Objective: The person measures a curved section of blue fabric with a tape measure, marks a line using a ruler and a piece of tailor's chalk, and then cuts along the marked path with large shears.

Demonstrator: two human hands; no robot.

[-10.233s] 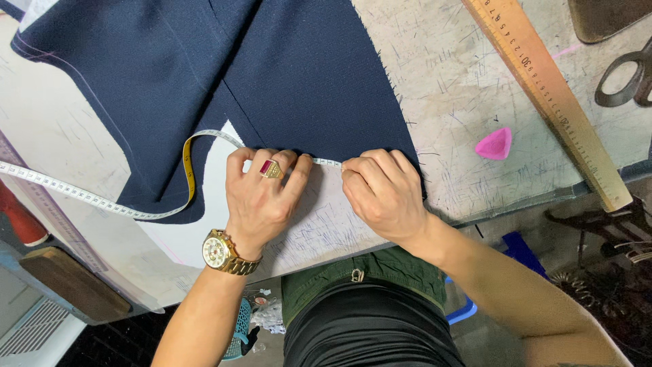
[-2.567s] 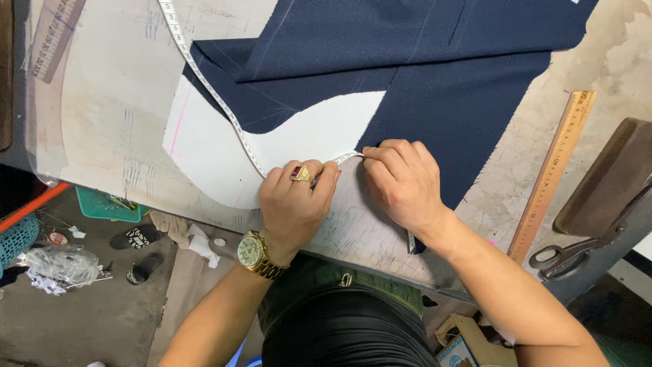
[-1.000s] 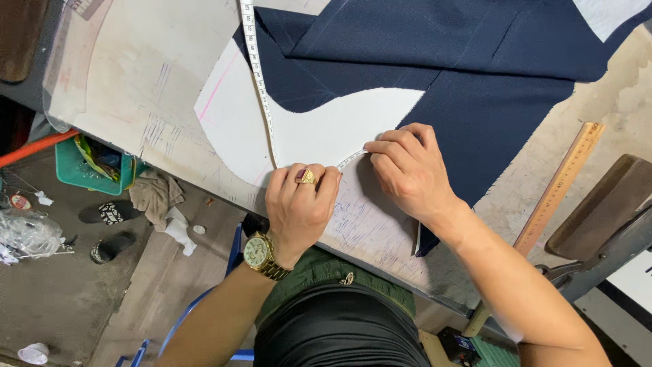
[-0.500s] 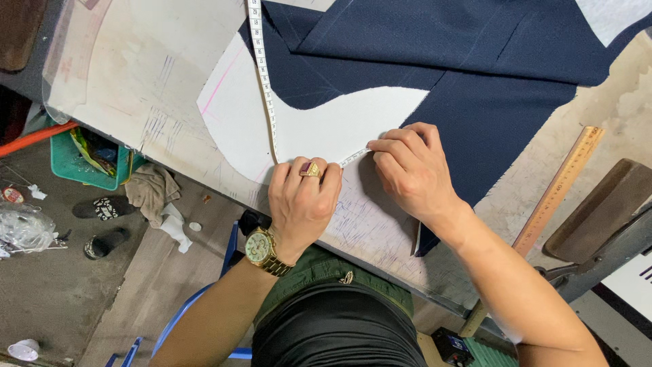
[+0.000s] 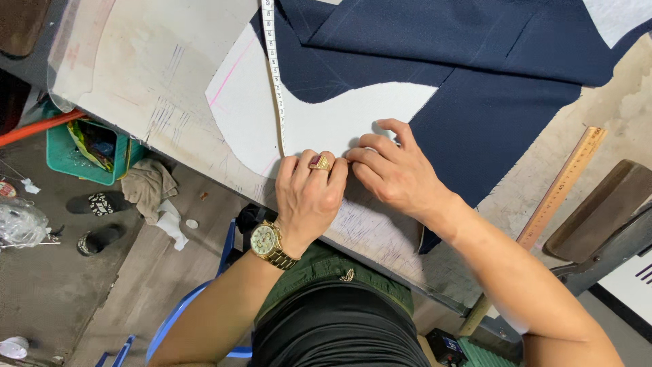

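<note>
Navy fabric (image 5: 435, 61) lies spread over a worn worktable (image 5: 136, 75), with a white paper pattern piece (image 5: 339, 119) on top of it. Head view only. Both hands sit side by side at the near edge of the pattern, fingertips almost touching each other.

Left hand (image 5: 309, 194): flat, fingers together, pressed down on the pattern's lower edge; it holds nothing. A ring with a red stone sits on one finger, a gold wristwatch (image 5: 268, 243) on the wrist. A white measuring tape (image 5: 274, 64) runs from just above this hand's fingertips straight away up the table, along the pattern's left side; whether the fingertips pin its end I cannot tell.

Right hand (image 5: 397, 173): fingers bent and slightly spread, tips pressing on the pattern where it meets the navy fabric. It is not closed around anything. The fabric continues to the right of and beyond this hand.

Well right of the right hand, a wooden ruler (image 5: 560, 187) lies slanted near the table edge. Far left of the left hand, down on the floor, are a green plastic crate (image 5: 68, 160) and a crumpled rag (image 5: 153, 190). Below the hands is the person's dark shirt.
</note>
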